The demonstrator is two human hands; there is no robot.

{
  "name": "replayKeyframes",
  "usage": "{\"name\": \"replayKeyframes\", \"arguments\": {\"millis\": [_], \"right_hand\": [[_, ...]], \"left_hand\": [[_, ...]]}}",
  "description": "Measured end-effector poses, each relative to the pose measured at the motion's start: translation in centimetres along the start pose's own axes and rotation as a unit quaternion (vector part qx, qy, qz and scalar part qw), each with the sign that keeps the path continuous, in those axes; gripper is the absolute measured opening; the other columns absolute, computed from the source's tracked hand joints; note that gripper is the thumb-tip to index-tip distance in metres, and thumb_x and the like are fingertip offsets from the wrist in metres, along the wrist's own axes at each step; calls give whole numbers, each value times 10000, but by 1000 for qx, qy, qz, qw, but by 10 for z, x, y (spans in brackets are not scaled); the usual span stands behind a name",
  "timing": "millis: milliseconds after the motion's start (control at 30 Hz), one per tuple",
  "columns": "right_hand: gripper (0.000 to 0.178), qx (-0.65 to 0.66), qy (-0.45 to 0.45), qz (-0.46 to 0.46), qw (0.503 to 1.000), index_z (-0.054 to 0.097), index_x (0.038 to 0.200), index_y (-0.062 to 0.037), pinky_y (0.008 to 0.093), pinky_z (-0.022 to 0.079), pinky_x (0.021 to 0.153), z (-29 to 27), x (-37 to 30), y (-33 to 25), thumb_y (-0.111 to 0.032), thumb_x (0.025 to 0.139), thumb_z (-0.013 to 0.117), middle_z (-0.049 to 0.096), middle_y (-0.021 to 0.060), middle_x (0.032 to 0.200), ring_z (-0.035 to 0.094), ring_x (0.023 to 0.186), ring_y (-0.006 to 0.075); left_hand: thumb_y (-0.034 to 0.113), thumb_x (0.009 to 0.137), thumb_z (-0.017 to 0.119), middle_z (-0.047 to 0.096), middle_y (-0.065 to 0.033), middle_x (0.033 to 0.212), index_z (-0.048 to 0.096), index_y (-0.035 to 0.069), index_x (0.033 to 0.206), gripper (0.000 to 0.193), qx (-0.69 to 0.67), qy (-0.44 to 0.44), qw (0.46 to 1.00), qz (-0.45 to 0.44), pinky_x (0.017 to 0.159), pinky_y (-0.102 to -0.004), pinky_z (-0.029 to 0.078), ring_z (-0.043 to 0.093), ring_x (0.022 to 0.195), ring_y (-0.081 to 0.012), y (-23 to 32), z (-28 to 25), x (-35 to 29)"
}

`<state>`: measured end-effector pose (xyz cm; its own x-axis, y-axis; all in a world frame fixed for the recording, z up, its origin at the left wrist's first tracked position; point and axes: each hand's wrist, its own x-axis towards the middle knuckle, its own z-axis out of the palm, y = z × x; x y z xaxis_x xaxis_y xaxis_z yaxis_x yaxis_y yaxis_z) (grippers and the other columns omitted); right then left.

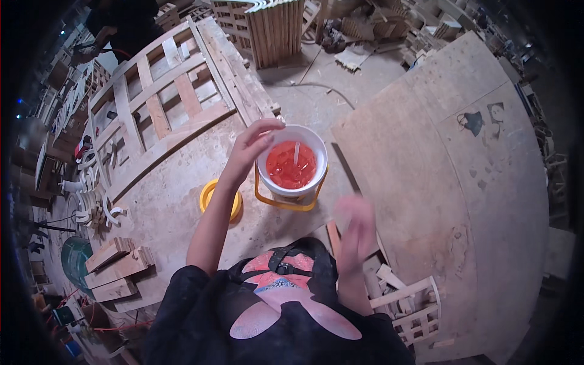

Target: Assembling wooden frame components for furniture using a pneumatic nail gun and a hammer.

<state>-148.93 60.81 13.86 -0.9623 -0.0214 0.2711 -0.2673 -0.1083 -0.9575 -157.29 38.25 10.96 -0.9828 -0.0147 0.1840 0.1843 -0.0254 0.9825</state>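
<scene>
A white bucket (263,162) with a yellow handle (285,205) stands in front of me, its handle hanging down on my side. Inside is glossy red-orange stuff (286,167), with a thin pale stick (297,153) poking up from it. My left hand (255,145) is at the bucket's left rim, fingers stretched out and apart; whether they press on the rim is unclear. To the right and nearer to me, my right hand (356,228) is smeared by motion, away from the bucket. A round yellow lid (236,207) lies under my left forearm.
A slatted wooden frame (152,100) covers the table's far left. Wood blocks (115,274) are stacked at the near left. A large plywood sheet (420,152) fills the right, with a small slatted piece (420,310) at its near edge. Another person (125,27) stands at the far left.
</scene>
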Motion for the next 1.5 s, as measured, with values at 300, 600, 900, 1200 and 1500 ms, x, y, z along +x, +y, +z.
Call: {"name": "replayKeyframes", "arguments": {"millis": [300,600,900,1200,1500], "right_hand": [[403,-40,122,33,991,401,755,-15,272,349,597,41,33,111,-375,918,324,415,25,692,416,651,104],[463,43,-240,-60,968,513,848,-8,280,427,643,-16,22,-15,-443,902,365,539,69,782,522,694,152],[570,107,38,-148,982,455,696,17,280,369,353,35,-38,-48,-526,858,395,474,104,589,430,387,192],[577,192,-61,-185,962,409,647,5,258,362,337,42,-32,-59,-515,881,329,411,103,544,415,385,170],[612,192,-143,-184,954,447,697,46,257,324,357,36,-28,-69,-539,857,362,432,115,595,363,403,144]], "left_hand": [[387,885,340,501,-122,1147,470,1,1136,479,-169,12,985,-36,932,-309,371,489,1059,-188,-20,21,-4],[475,886,360,505,-197,1052,427,-12,1093,534,78,111,966,221,842,-390,435,528,967,-291,125,57,-74],[449,867,433,460,-22,933,463,195,965,274,-1,302,926,229,815,-535,347,469,866,-245,157,94,-140],[336,850,489,488,83,934,533,259,949,133,-5,337,913,230,873,-548,306,430,919,-218,179,93,-174],[404,824,524,459,46,1027,484,218,1056,300,-75,428,844,314,869,-526,349,407,956,-239,185,149,-125]]}}
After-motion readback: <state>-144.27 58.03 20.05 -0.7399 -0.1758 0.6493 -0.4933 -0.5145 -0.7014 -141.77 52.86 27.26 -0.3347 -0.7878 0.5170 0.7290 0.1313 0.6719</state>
